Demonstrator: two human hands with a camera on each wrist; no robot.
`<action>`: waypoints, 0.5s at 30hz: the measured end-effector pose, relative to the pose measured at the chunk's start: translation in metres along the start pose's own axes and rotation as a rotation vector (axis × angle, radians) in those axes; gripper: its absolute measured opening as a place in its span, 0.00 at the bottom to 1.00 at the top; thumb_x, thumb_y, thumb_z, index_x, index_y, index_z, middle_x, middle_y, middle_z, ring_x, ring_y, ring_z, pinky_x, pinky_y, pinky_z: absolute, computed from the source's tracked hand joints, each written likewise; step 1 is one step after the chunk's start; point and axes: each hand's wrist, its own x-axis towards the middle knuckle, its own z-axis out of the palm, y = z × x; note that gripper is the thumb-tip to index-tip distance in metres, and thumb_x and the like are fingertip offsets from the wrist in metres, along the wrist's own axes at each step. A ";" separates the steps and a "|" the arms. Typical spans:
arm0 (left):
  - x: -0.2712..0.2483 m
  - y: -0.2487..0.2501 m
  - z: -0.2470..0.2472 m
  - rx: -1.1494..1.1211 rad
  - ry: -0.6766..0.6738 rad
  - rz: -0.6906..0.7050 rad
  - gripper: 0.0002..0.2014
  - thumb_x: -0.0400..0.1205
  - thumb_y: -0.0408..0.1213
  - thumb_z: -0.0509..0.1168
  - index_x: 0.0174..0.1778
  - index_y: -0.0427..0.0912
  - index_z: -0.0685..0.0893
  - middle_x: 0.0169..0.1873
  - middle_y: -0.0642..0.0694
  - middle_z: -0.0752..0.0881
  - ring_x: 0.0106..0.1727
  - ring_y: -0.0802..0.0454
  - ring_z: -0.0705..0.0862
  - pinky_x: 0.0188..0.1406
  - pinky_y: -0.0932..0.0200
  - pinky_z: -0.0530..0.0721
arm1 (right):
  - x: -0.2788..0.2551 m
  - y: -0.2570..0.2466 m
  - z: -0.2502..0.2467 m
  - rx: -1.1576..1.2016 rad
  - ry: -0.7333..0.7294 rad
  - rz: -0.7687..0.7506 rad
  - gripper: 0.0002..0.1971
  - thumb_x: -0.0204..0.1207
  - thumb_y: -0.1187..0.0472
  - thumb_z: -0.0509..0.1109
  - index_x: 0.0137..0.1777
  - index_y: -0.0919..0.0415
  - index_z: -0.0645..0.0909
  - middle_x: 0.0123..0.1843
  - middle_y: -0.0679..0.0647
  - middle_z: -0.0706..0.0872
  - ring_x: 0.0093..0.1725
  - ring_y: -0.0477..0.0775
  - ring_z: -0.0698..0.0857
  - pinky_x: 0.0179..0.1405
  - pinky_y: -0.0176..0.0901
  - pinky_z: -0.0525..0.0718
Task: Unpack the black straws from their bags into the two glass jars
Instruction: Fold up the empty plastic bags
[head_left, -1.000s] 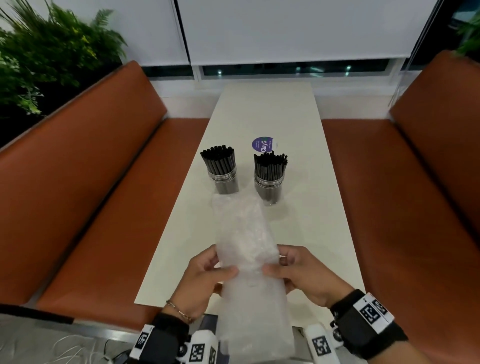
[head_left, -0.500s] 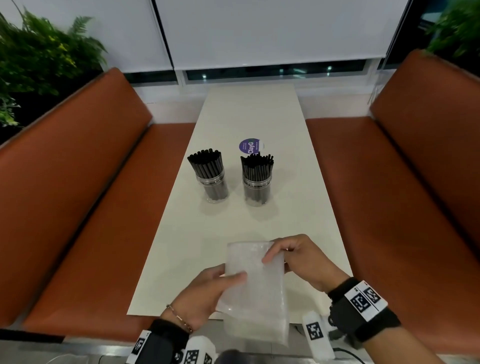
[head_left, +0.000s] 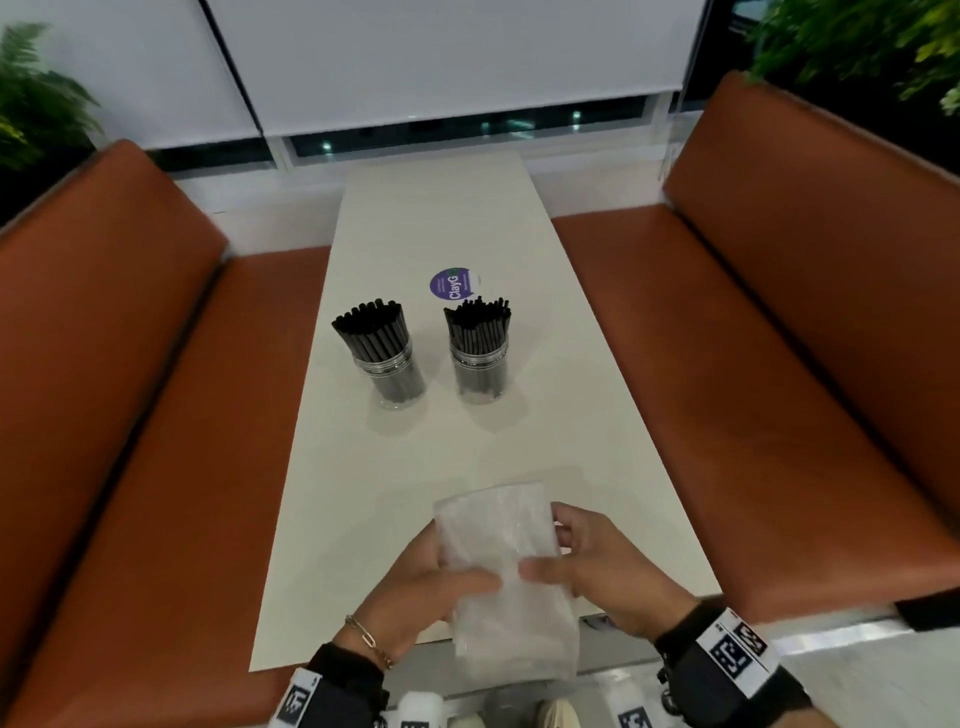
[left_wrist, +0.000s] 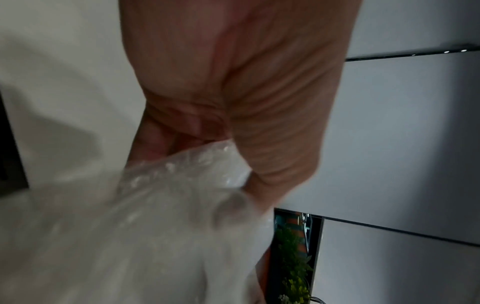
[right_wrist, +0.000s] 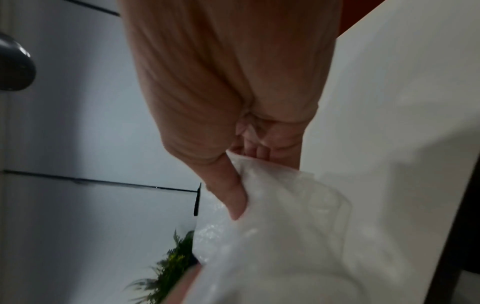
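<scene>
An empty clear plastic bag (head_left: 506, 566), pinched between the left hand (head_left: 426, 587) and right hand (head_left: 597, 566), hangs over the tabletop's (head_left: 441, 218) near edge. Black straws (head_left: 371, 332) fill both glass jars (head_left: 480, 371) beyond; discarding the bag likely remains. A purple sticker (head_left: 453, 283) reads "ClayG".

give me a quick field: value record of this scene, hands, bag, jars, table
left hand: grips the plastic bag's left edge
right hand: grips the bag's right edge
plastic bag: clear, looks empty, held over the table's near edge
left jar: upright, full of black straws
right jar: upright, full of black straws
table: white, purple round sticker behind the right jar
</scene>
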 end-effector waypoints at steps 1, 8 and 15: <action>0.000 -0.001 -0.002 0.010 -0.018 -0.016 0.18 0.79 0.22 0.74 0.62 0.44 0.88 0.41 0.52 0.94 0.39 0.57 0.93 0.29 0.59 0.86 | -0.004 -0.003 -0.003 0.003 0.006 -0.006 0.22 0.76 0.75 0.80 0.68 0.58 0.88 0.60 0.57 0.96 0.60 0.59 0.95 0.45 0.48 0.94; 0.004 -0.016 -0.011 -0.266 -0.168 -0.153 0.19 0.75 0.11 0.62 0.48 0.33 0.95 0.58 0.35 0.94 0.35 0.47 0.88 0.23 0.60 0.81 | -0.035 0.014 -0.003 0.066 0.104 -0.015 0.10 0.78 0.83 0.73 0.51 0.74 0.94 0.52 0.53 0.98 0.49 0.46 0.96 0.40 0.34 0.91; 0.004 -0.032 0.000 -0.261 -0.524 -0.374 0.27 0.84 0.49 0.72 0.77 0.40 0.84 0.74 0.29 0.83 0.65 0.27 0.85 0.43 0.35 0.94 | -0.068 0.042 0.000 -0.195 0.237 -0.148 0.30 0.70 0.90 0.60 0.43 0.61 0.98 0.64 0.45 0.95 0.68 0.41 0.89 0.75 0.46 0.87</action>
